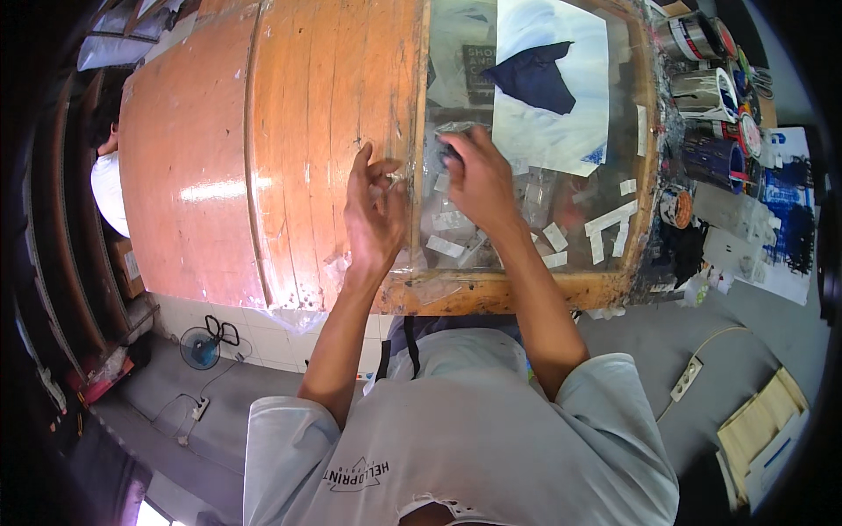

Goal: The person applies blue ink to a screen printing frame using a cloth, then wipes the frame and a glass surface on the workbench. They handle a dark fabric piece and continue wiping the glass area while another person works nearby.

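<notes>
Over the wooden table top (338, 79), my left hand (377, 215) hovers by the edge of the glass panel, its fingers loosely bent and apart, with nothing seen in them. My right hand (482, 180) is above the glass panel (478, 197), its fingers curled and drawn together. Something small and dark shows at its fingertips, too hidden to name; crumpled see-through plastic (456, 130) lies close by. Beyond that hand, a white sheet (548, 145) rests on the glass with a dark navy piece of cloth (537, 77) on it. Several strips of white tape (445, 246) are scattered on the panel.
Several paint cans (702, 95) stand along the right edge beside paint-stained sheets (785, 202). Another person (110, 188) is at the far left near shelves. On the floor are a small fan (200, 348), a power strip (687, 379) and folded yellowish material (763, 421).
</notes>
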### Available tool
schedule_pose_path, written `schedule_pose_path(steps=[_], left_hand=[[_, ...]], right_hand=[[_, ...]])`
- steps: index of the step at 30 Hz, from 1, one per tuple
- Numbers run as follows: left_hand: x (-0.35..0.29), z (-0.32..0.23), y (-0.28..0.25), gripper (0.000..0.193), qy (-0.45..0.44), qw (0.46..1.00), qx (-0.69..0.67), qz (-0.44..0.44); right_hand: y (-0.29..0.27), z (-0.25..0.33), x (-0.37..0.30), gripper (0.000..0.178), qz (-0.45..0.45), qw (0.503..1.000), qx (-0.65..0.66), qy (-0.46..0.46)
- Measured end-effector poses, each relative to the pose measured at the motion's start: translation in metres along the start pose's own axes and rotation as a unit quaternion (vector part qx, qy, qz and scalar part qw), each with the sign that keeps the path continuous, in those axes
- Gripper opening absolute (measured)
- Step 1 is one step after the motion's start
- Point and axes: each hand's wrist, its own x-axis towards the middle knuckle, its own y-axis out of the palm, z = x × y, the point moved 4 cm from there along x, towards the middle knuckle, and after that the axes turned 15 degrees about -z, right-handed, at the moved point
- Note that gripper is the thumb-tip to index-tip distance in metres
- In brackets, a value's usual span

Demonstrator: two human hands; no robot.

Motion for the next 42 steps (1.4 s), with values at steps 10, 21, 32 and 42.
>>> schedule_pose_path(steps=[10, 21, 32, 42], left_hand=[[0.020, -0.001, 0.038, 0.076, 0.051, 0.997, 0.052, 0.009], [0.029, -0.008, 0.045, 0.077, 0.122, 0.981, 0.132, 0.068], [0.034, -0.014, 0.049, 0.075, 0.153, 0.969, 0.167, 0.096], [0.034, -0.016, 0.051, 0.073, 0.168, 0.964, 0.174, 0.107]], right_hand=[[0.019, 0.000, 0.002, 0.028, 0.011, 0.998, -0.026, -0.064], [0.024, -0.001, -0.001, 0.034, -0.020, 0.996, -0.022, -0.088], [0.027, -0.004, -0.005, 0.037, -0.027, 0.993, -0.028, -0.112], [0.028, -0.004, -0.004, 0.036, -0.020, 0.993, -0.042, -0.108]])
